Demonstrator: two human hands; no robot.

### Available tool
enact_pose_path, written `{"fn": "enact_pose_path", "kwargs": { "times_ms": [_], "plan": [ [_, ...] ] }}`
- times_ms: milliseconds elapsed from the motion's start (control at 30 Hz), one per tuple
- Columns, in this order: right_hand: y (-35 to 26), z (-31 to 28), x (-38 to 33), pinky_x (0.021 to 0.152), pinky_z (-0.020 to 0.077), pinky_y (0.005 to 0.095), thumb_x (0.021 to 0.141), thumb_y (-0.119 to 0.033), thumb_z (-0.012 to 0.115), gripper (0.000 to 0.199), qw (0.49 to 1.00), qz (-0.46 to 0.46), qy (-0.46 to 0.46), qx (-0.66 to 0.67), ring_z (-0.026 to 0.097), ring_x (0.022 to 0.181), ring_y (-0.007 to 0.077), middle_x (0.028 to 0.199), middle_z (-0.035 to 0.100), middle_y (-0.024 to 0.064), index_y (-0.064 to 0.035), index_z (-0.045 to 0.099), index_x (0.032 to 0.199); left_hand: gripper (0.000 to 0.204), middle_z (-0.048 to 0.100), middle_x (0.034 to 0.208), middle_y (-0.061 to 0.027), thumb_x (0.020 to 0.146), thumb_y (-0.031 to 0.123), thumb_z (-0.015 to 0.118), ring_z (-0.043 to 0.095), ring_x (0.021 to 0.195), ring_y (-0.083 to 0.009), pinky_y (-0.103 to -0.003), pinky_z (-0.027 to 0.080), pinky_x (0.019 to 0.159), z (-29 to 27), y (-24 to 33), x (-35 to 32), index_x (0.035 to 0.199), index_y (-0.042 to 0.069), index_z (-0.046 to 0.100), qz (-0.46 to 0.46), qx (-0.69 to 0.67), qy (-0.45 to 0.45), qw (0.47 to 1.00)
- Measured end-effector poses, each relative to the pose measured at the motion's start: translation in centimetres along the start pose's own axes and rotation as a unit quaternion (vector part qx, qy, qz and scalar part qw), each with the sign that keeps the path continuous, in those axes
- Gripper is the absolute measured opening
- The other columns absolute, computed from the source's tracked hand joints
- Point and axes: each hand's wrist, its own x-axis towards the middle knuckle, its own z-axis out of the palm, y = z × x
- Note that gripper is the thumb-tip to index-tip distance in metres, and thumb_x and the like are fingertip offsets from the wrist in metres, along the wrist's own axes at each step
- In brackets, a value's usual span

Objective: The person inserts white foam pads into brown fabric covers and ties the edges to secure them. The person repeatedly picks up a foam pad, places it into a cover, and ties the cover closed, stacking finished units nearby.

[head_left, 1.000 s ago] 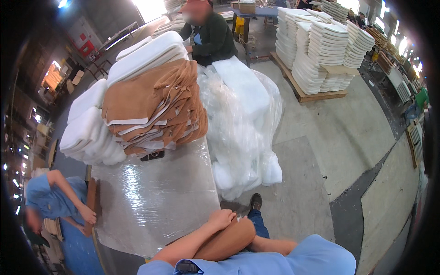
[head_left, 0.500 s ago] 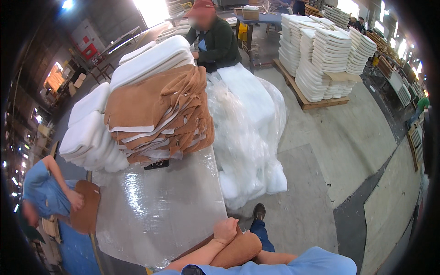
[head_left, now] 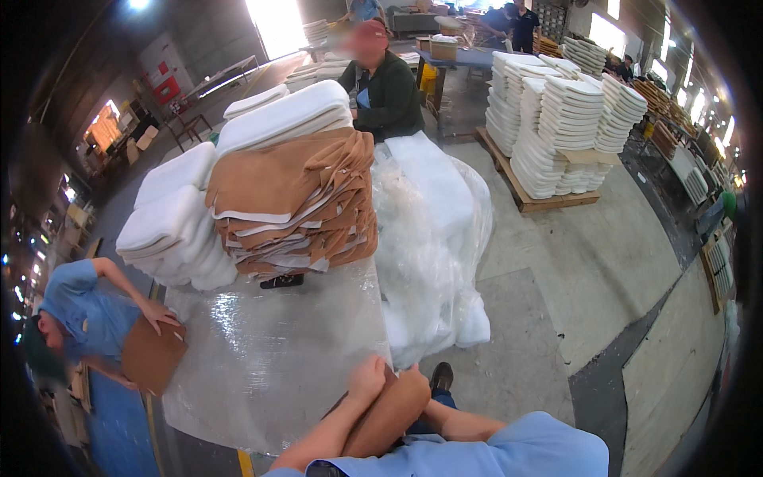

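Observation:
A brown fabric-covered padded piece (head_left: 391, 413) is held against my body at the near edge of the table, its top curved over. My left hand (head_left: 368, 380) is closed on its far edge, the forearm lying along its left side. On the other side, my right hand (head_left: 414, 378) grips the same edge, fingers partly hidden by the cover. A large pile of brown fabric covers (head_left: 278, 179) rests farther along the film-covered table (head_left: 270, 358), with a dark phone-like object (head_left: 282, 281) beneath its front edge.
White padding stacks (head_left: 171, 215) flank the pile. Plastic-wrapped white padding (head_left: 433, 254) stands right of the table. A co-worker at left handles a brown panel (head_left: 155, 354); another person (head_left: 389, 95) stands behind the piles. Stacked white pieces sit on a wooden pallet (head_left: 548, 203).
Both my hands have drawn together at the far edge of the brown piece, and my right hand now shows. The left co-worker now has both hands on the panel. My view has shifted slightly.

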Motion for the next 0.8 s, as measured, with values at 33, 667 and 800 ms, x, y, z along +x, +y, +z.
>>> {"fn": "enact_pose_path", "kwargs": {
  "times_ms": [33, 667, 800],
  "plan": [
    [0.2, 0.6, 1.1, 0.096, 0.0537, 0.0491, 0.106, -0.050, 0.050, 0.053, 0.999, -0.029, -0.019, -0.029, 0.067, 0.120, 0.0337, 0.128, 0.072, 0.0156, -0.0084, 0.064, 0.136, 0.037, 0.073, 0.105, -0.0235, 0.105, 0.038, 0.056, 0.070, 0.101, -0.0439, -0.051, 0.054, 0.088, -1.0, -1.0, -0.3, 0.108, 0.004, 0.070, -0.012, -0.052, -0.016, 0.998],
    [-16.4, -6.6, 1.4, 0.091, 0.0552, 0.0471, 0.095, -0.053, 0.066, 0.056, 0.736, -0.288, -0.289, -0.541, 0.073, 0.102, 0.0372, 0.124, 0.073, 0.0220, -0.0034, 0.075, 0.119, 0.032, 0.071, 0.086, -0.0124, 0.099, 0.033, 0.070, 0.065, 0.080, -0.0225, -0.039, 0.051, 0.076, -9.4, -11.0, -13.7, 0.106, 0.002, 0.072, -0.226, -0.143, 0.027, 0.963],
    [-16.8, -3.9, 0.9, 0.064, 0.0551, 0.0464, 0.105, -0.039, 0.059, 0.039, 0.835, -0.211, -0.290, -0.417, 0.071, 0.077, 0.0329, 0.098, 0.071, 0.0181, -0.0037, 0.070, 0.116, 0.038, 0.073, 0.091, -0.0132, 0.099, 0.040, 0.069, 0.068, 0.085, -0.0241, -0.041, 0.052, 0.078, -10.0, -15.0, -19.0, 0.109, 0.004, 0.072, -0.271, -0.178, -0.102, 0.940]
  ]
}}
